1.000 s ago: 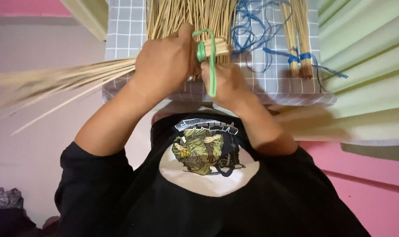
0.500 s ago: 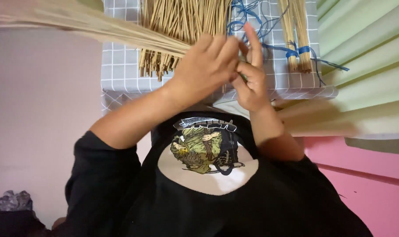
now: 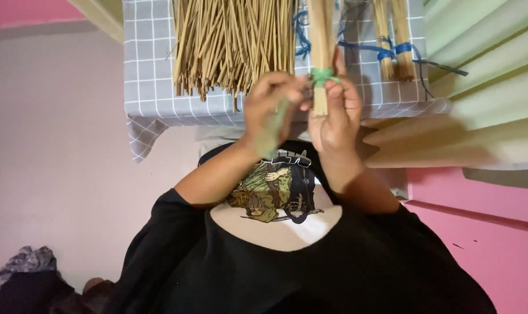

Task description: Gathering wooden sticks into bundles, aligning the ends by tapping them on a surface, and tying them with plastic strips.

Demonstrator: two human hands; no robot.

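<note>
At twelve o'clock you see loose sticks point(image 3: 232, 43) on a grey checked cloth point(image 3: 153, 70); at one o'clock, blue-tied bundles point(image 3: 395, 40); at three, pale green folds point(image 3: 485, 87).

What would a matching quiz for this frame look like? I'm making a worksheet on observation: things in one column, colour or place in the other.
Things:
1. cord around the bundle held in the hands
2. ties on the small bundles at right
3. loose pile of sticks
4. cloth under the sticks

Colour or place:
A. grey with white grid
B. green
C. blue
D. lying on the covered surface, left of the held bundle

Pairs: 1-B, 2-C, 3-D, 4-A
</note>
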